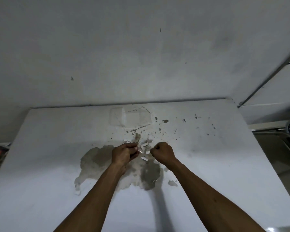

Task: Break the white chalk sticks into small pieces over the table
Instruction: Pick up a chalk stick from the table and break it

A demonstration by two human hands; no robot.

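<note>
The left hand (pixel 124 154) has its fingers curled and pinches a short white chalk stick (pixel 139 149), which juts out from its fingertips toward the right hand (pixel 162 153). The right hand is balled into a tight fist just beside it; whether any chalk is inside cannot be told. Broken chalk pieces (pixel 146 142) lie on the white surface (pixel 49 148) between the two hands and just beyond them. Under both wrists the surface's paint is chipped away in a grey patch (pixel 97 158). Farther beyond the hands lies a clear plastic container (pixel 129 118).
</note>
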